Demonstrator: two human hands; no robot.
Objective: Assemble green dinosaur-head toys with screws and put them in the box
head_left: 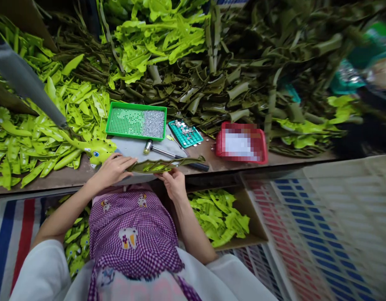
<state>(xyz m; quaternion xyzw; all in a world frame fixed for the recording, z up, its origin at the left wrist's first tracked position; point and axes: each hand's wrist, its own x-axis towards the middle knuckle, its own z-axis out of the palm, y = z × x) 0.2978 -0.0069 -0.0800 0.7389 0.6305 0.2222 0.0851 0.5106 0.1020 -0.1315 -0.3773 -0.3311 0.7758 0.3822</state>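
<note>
My left hand point(116, 169) is closed over the near end of a lime-green plastic dinosaur-like head point(100, 150) with a blue eye. Its fingers also reach the left end of a long dark-green ridged plastic strip point(155, 166), which has lime green showing within it. From below, my right hand point(174, 184) pinches the strip's lower edge near its middle. Just behind the strip lies a hammer point(161, 152) with a metal head and black grip. A green tray point(136, 104) of small silvery pieces and a teal tray point(189, 140) with round metal bits stand farther back.
Heaps of lime pieces point(80, 102) and dark-green pieces point(211, 88) cover the table's left and back. A red basket point(264, 146) stands to the right. Below the table edge is a cardboard box point(255, 236) of lime pieces. A grey bar point(29, 79) slants in from the left.
</note>
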